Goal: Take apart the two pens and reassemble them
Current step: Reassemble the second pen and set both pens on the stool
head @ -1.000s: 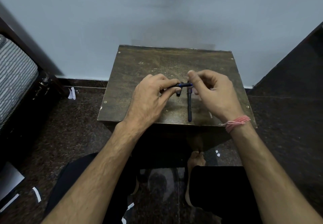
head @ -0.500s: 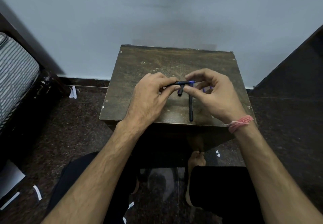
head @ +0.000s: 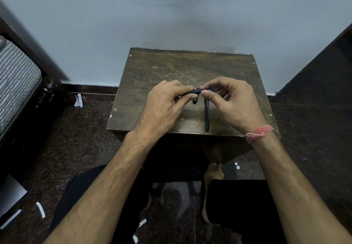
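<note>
A dark blue pen point(head: 198, 91) is held crosswise above the small brown table point(head: 171, 68). My left hand point(head: 165, 106) pinches its left part between thumb and fingers. My right hand point(head: 232, 103) pinches its right end, where a thin blue tip shows past the fingers. The hands nearly touch. A second dark pen point(head: 207, 116) lies on the table below, pointing toward me. A short dark piece point(head: 194, 100), probably a cap, lies just left of it, partly hidden by my left thumb.
The table stands against a pale wall point(head: 171, 15). A striped mattress point(head: 15, 80) on a dark frame is at the left. Scraps of white paper point(head: 78, 101) lie on the dark stone floor. My knees and a bare foot point(head: 213, 171) are under the table's near edge.
My right hand has closed in on the held pen's right end, and the gap between the two hands has shrunk. The pen on the table has not moved.
</note>
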